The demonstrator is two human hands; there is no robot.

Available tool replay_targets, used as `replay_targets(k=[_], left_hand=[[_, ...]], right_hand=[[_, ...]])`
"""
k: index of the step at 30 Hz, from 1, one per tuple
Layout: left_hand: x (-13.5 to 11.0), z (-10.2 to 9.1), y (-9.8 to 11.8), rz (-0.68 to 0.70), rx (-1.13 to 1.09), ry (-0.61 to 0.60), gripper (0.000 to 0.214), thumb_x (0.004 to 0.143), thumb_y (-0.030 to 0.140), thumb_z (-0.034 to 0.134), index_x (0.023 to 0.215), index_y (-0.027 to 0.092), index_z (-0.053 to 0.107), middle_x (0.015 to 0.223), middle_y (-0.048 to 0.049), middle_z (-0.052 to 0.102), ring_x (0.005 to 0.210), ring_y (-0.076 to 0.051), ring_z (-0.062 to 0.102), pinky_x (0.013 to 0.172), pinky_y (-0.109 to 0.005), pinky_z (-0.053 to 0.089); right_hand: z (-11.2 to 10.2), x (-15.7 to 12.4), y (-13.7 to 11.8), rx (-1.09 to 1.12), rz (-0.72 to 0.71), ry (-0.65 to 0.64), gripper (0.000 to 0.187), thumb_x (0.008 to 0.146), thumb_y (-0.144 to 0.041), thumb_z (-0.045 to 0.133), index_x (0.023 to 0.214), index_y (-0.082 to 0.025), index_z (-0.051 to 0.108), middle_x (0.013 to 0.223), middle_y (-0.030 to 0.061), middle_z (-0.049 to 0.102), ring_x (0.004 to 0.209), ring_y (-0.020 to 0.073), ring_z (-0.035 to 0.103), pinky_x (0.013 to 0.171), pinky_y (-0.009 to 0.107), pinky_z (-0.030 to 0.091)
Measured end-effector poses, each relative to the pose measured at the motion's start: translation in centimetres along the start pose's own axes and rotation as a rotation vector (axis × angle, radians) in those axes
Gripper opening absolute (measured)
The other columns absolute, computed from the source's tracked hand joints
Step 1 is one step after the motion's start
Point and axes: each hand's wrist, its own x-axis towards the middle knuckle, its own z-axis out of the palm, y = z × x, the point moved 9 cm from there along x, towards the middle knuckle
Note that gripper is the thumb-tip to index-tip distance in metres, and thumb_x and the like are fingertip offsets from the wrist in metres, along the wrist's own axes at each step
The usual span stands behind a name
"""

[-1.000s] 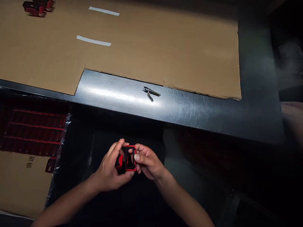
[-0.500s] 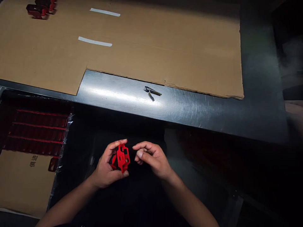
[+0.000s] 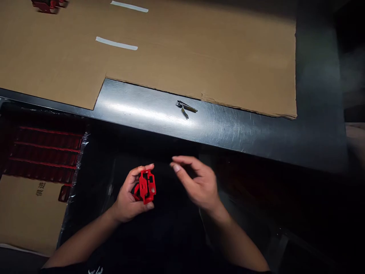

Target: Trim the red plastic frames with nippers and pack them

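Between its thumb and fingers, my left hand [image 3: 129,199] grips a red plastic part [image 3: 147,187] with cut-out openings, held upright. More red pieces behind it are partly hidden by my palm. My right hand [image 3: 196,182] is apart from the part, to its right, with thumb and index finger extended and a gap between them. Nothing shows in that hand, though its fingertips are slightly blurred. Beyond both hands, what looks like a nail clipper [image 3: 186,108] lies on the metal tabletop with its lever spread.
Brown cardboard [image 3: 213,64] covers much of the metal table [image 3: 137,110], with two white tape strips [image 3: 116,43] on it. Red parts [image 3: 47,5] sit at the far left. A plastic-lined box [image 3: 78,163] at lower left holds rows of red parts. Someone's blurred arm [image 3: 355,133] shows at the right edge.
My right hand has drawn away from the red part, up and to the right, and its thumb and index finger have spread. The part has turned slightly in my left hand.
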Motion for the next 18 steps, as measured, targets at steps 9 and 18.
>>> replay_targets(k=[9, 18], left_hand=[[-0.5, 0.2, -0.4, -0.018, -0.13, 0.002, 0.082, 0.079, 0.032, 0.082, 0.149, 0.039, 0.039, 0.16, -0.0143, 0.036, 0.088, -0.016, 0.066, 0.07, -0.026, 0.06], [0.1, -0.3, 0.1, 0.049, 0.036, 0.006, 0.08, 0.079, 0.038, 0.08, 0.15, 0.035, 0.043, 0.147, -0.0159, 0.054, 0.098, -0.024, 0.07, 0.079, -0.033, 0.063]], right_hand=[[-4.3, 11.9, -2.4, -0.831, -0.236, 0.249, 0.039, 0.083, -0.048, 0.075, 0.111, -0.022, 0.074, 0.111, 0.0089, 0.069, 0.107, 0.0309, 0.059, 0.095, 0.048, 0.049], [-4.9, 10.9, -2.1, -0.802, -0.273, 0.278, 0.033, 0.083, -0.046, 0.076, 0.106, -0.023, 0.077, 0.102, 0.0078, 0.069, 0.1, 0.0276, 0.059, 0.088, 0.042, 0.049]])
